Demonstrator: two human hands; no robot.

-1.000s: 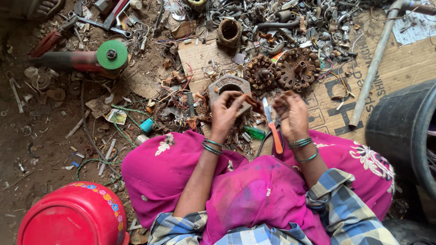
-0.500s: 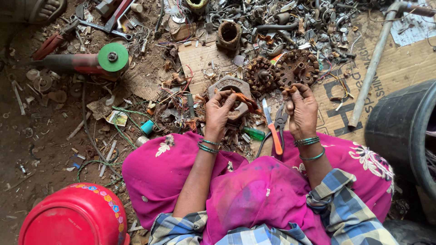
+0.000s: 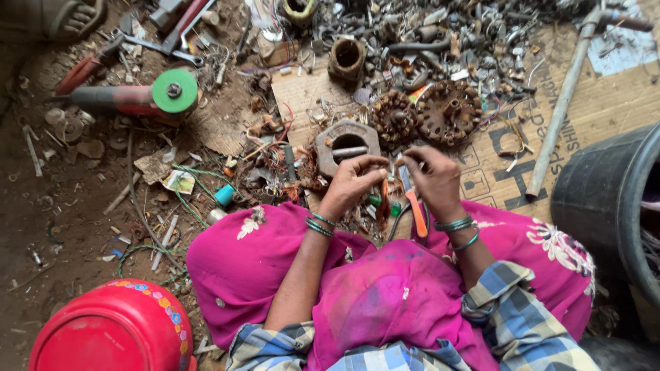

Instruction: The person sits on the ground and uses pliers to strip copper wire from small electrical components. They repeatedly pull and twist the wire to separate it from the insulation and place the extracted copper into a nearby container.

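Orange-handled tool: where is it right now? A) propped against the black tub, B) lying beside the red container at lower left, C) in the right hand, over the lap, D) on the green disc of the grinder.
C: the orange-handled tool hangs down from the right hand, just across from the left hand and in front of the metal housing, far from the red container.

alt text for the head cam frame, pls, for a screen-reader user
Seen from above, a seated person in pink cloth brings the left hand and right hand together over a floor strewn with metal scrap, with orange-handled pliers by the right hand. Nearby lie a hexagonal metal housing, two rusty motor cores and a red tub.
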